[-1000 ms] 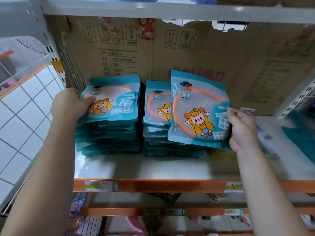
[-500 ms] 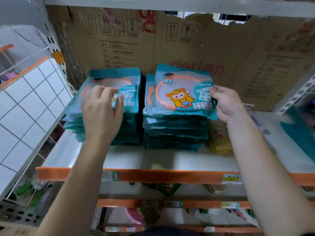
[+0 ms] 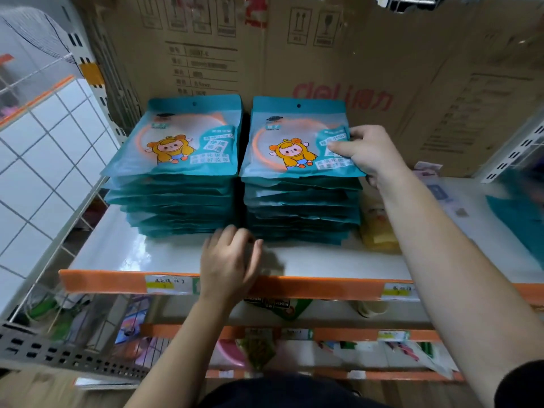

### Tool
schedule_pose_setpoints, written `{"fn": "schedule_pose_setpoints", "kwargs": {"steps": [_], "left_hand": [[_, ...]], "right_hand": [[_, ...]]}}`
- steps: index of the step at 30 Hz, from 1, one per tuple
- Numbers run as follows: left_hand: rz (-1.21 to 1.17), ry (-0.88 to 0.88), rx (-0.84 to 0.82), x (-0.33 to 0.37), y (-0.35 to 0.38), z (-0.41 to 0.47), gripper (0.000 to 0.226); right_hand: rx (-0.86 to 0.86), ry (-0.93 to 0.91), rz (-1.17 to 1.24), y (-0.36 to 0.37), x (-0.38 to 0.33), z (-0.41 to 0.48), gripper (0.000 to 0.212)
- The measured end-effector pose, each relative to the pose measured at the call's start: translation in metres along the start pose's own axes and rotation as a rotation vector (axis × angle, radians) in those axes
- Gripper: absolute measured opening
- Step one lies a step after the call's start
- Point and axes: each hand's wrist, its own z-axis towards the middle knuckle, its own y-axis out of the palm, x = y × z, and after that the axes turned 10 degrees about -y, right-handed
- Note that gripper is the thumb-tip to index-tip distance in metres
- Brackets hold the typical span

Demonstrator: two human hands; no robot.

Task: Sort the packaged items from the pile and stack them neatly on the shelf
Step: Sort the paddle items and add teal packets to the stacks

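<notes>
Packet (image 3: 297,142) of teal film, topmost on the right stack (image 3: 303,210), is pinched at its right edge by the right hand (image 3: 368,151); it is judged light, floppy and slippery, best taken by both edges. The left hand (image 3: 229,260) is held empty, fingers loosely apart, before that stack.

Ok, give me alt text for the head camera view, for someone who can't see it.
A person's right hand pinches the top packet of the right stack, beside a matching left stack of teal packets on a white shelf. The left hand hovers empty near the shelf's front edge, fingers loosely curled. Cardboard lines the back.
</notes>
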Motion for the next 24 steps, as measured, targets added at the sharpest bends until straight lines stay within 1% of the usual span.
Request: {"fn": "schedule_pose_setpoints", "kwargs": {"steps": [3, 8, 11, 13, 14, 16, 18, 19, 24], "left_hand": [[0.103, 0.035, -0.003, -0.001, 0.007, -0.003, 0.031], [0.130, 0.028, 0.010, 0.000, 0.008, -0.003, 0.033], [0.143, 0.030, 0.001, 0.001, 0.008, -0.003, 0.032], [0.149, 0.037, -0.010, 0.001, 0.009, -0.003, 0.032], [0.149, 0.041, -0.008, 0.001, 0.009, -0.003, 0.031], [0.122, 0.045, -0.011, 0.002, 0.008, -0.004, 0.031], [0.060, 0.042, -0.050, 0.009, 0.006, -0.004, 0.031], [0.035, 0.052, -0.078, 0.015, 0.006, -0.004, 0.031], [-0.104, 0.189, -0.161, 0.060, 0.016, 0.000, 0.026]], "right_hand": [[0.045, -0.035, -0.063, 0.004, 0.004, 0.002, 0.030], [0.096, -0.092, -0.227, 0.008, 0.003, 0.000, 0.031], [0.121, -0.072, -0.321, 0.009, 0.005, -0.001, 0.045], [0.127, -0.020, -0.255, 0.009, 0.009, -0.001, 0.051], [0.128, -0.001, -0.210, 0.008, 0.012, -0.001, 0.050], [0.132, 0.009, -0.132, 0.005, 0.019, -0.003, 0.038], [0.149, 0.002, -0.049, -0.002, 0.026, -0.008, 0.025], [0.155, 0.001, -0.028, -0.007, 0.030, -0.013, 0.023], [0.209, -0.032, -0.074, -0.039, 0.061, -0.049, 0.017]]}}
